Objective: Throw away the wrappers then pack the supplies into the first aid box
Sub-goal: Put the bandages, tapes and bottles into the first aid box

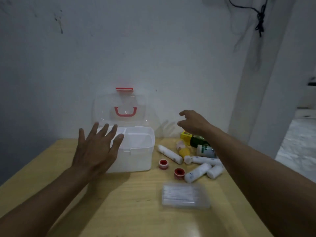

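Packing step: no wrappers seen. Left hand (95, 149) splayed empty over open first aid box (136, 151); right hand (193, 124) loosely curled, empty, above supplies at 3 o'clock of box. Next: grasp a bandage roll (170, 153).

Two bare arms are seen — no sleeves are worn on either one. No watch, ring or band is seen on the left hand (95, 151) or on the right hand (193, 123). Five fingers are shown on the left hand. The nails are cut short — no glove is worn on either hand.
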